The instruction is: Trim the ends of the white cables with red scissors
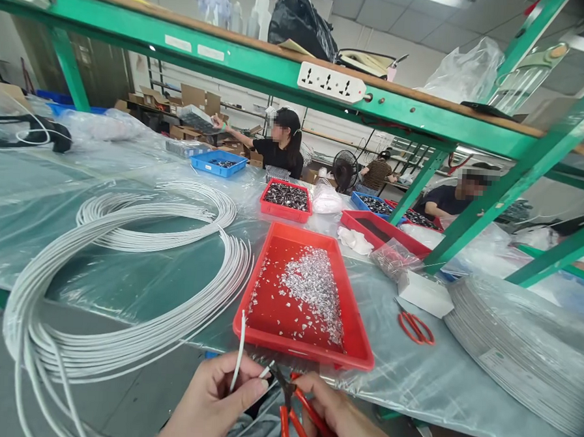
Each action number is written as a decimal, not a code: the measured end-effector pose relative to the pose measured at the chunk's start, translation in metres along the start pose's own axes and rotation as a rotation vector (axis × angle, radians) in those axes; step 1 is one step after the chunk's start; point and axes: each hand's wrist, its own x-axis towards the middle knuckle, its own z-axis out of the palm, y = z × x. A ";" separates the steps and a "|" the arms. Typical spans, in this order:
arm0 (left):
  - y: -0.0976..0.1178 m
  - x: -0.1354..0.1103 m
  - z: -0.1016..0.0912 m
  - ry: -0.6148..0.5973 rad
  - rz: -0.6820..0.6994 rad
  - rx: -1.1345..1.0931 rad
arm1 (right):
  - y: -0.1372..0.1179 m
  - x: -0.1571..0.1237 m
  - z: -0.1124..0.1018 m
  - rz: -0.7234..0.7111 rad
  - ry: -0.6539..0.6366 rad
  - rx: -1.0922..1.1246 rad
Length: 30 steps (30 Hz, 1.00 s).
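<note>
My left hand point(217, 397) pinches a thin white cable point(239, 353) between thumb and fingers. One cable end stands up above the hand, and another short end points right from the fingertips. My right hand point(338, 416) is closed around red-handled pliers point(287, 389), their dark jaws at the tip of that short end. Whether the jaws grip it, I cannot tell. Just beyond both hands lies a red tray point(266, 338) with small shiny metal pieces point(315, 285) heaped toward its right side. Large coils of white cable point(133, 347) lie to the left.
Red-handled scissors point(416, 326) and a white box point(425, 292) lie right of the tray, near a wrapped coil point(514, 360). Farther back are a red bin point(285, 211) and a blue bin point(219, 169). A green shelf frame point(260, 70) crosses above. Several people work beyond.
</note>
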 end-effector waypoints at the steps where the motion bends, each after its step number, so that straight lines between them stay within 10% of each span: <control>1: 0.000 -0.001 0.001 0.007 0.019 0.012 | -0.001 0.000 0.001 0.017 0.002 -0.021; 13: -0.002 -0.002 -0.003 -0.011 0.085 0.151 | -0.003 0.001 -0.005 0.015 -0.042 -0.376; 25: -0.001 -0.007 -0.006 -0.367 -0.378 -0.448 | -0.019 -0.009 -0.016 0.130 -0.135 -0.540; 30: -0.003 -0.005 -0.003 -0.303 -0.374 -0.441 | 0.002 0.000 -0.016 -0.122 -0.110 -0.067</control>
